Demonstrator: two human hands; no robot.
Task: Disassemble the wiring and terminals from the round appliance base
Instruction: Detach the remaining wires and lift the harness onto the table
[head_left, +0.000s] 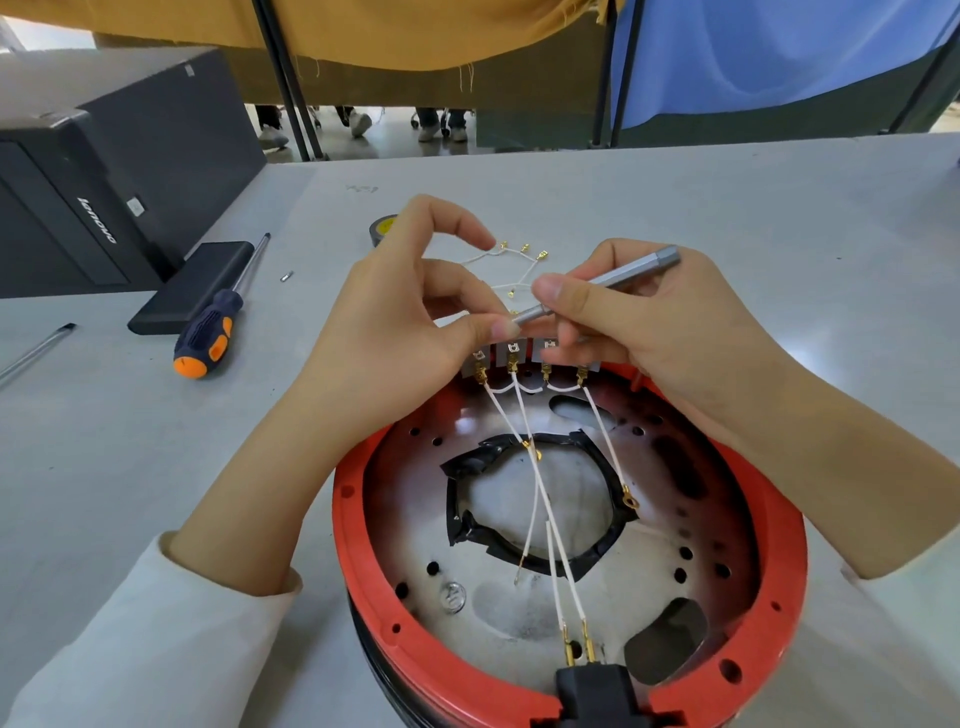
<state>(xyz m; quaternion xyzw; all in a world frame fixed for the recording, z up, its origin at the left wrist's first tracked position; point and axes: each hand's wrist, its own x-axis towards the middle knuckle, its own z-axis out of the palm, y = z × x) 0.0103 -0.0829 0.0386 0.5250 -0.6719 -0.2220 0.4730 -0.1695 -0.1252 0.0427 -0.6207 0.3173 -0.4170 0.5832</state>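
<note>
The round appliance base (779, 597) with its red rim lies on the table in front of me, open side up. White wires (540, 499) with gold terminals run from a row of metal tabs (514, 358) at its far edge down to a black plug block (597, 691) at the near edge. My right hand (649, 322) grips a slim silver screwdriver (613, 280), its tip at the far terminal row. My left hand (410, 322) pinches at the tabs beside that tip. A loose bundle of white wires with terminals (514, 260) lies on the table just beyond my hands.
A blue-and-orange screwdriver (213, 327) and a flat black box (192, 286) lie to the left. A black computer case (104, 171) stands at the far left. A tape roll (382, 228) sits behind my left hand. A small screw (286, 276) rests on the table.
</note>
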